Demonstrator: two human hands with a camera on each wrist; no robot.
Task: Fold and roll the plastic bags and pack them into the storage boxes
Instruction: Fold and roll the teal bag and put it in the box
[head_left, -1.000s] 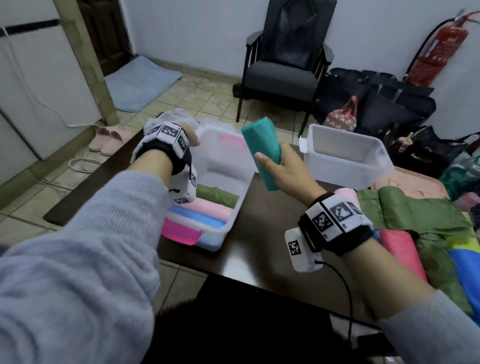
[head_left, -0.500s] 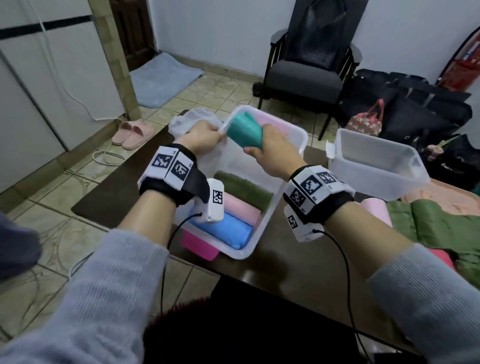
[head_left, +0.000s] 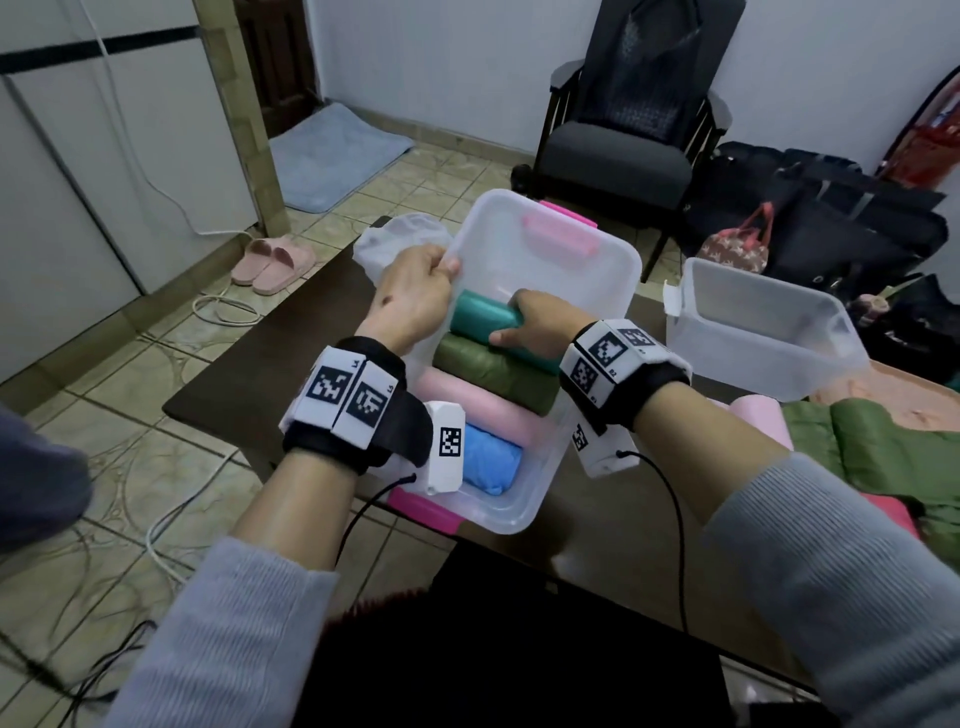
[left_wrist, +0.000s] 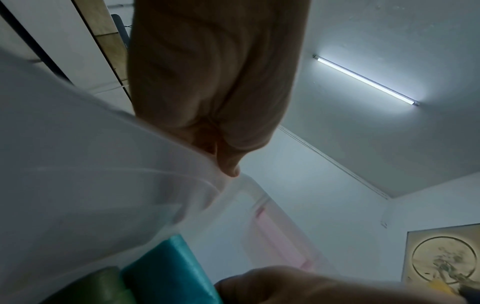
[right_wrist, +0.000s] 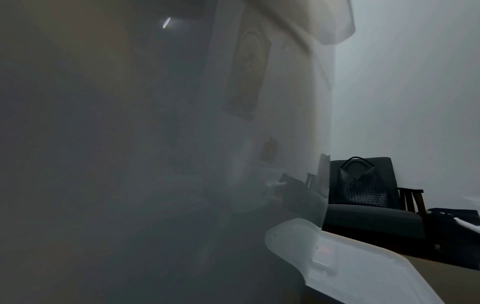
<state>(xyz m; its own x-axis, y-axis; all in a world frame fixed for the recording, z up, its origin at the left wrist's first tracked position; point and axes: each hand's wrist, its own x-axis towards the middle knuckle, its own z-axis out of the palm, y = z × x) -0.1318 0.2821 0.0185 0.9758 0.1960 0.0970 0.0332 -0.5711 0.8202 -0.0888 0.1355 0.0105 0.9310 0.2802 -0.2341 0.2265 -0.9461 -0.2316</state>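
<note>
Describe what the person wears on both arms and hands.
Both hands, left and right, are bare. Each forearm has a grey ribbed sleeve pushed back. Each wrist carries a black band with white tiles printed in black square codes, plus a white boxy camera bearing its own code and trailing a thin black cable.

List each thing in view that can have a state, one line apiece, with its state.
left hand: grips the box rim
right hand: holds the teal roll
teal roll: rolled, lying in the box
storage box: open, four rolls inside
second box: open, no rolls visible inside
green bags: unrolled, on the table
</note>
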